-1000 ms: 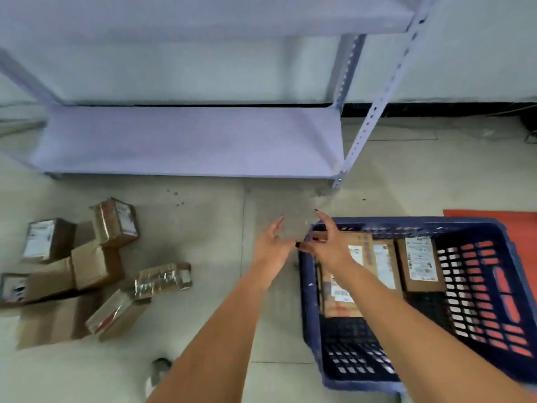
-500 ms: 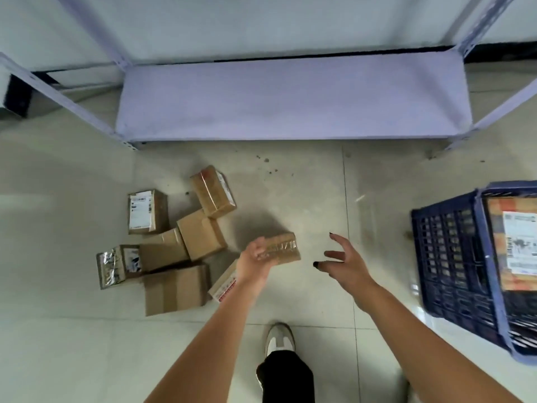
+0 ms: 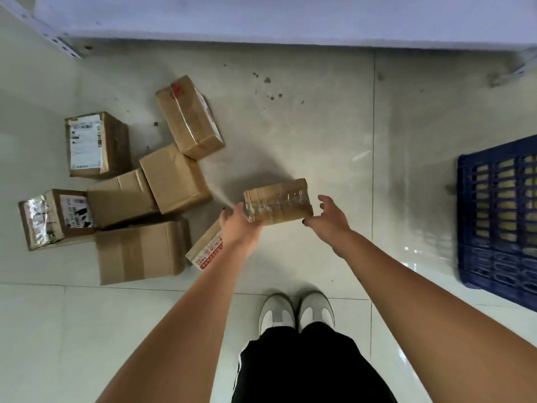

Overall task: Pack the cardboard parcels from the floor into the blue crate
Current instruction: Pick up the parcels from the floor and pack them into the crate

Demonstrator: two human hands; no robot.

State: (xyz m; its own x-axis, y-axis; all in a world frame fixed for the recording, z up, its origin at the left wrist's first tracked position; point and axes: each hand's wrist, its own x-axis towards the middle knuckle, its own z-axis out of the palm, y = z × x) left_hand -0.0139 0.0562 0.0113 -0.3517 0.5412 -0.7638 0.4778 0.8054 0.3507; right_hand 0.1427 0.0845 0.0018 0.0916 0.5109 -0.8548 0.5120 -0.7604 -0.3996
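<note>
On the pale tiled floor [image 3: 290, 135], well left of the blue crate [image 3: 499, 216], the left hand [image 3: 239, 225] gripped a stiff, tape-slick, seemingly light parcel [image 3: 277, 203] by its end, the right hand [image 3: 329, 219] spread wide at the other.

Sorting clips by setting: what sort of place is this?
Probably a stockroom or parcel depot: taped brown cardboard parcels piled on a pale tiled floor, a grey metal shelving rack, and a blue slatted plastic crate.

Bare arms w/o sleeves, dark-painted nails, black trousers [image 3: 308, 365] w/ white side stripe, white-grey sneakers [image 3: 296, 311].
</note>
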